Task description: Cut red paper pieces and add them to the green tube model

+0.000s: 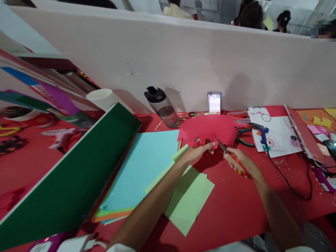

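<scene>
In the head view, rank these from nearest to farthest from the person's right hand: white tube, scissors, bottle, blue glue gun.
From the right hand:
1. Scissors: held in it.
2. Blue glue gun: just to its right, on the white sheets.
3. Bottle: to its left, near the partition.
4. White tube: farther left, behind the green board.

A craft workshop, by its stacked coloured sheets, blue glue gun and scissors.
</scene>
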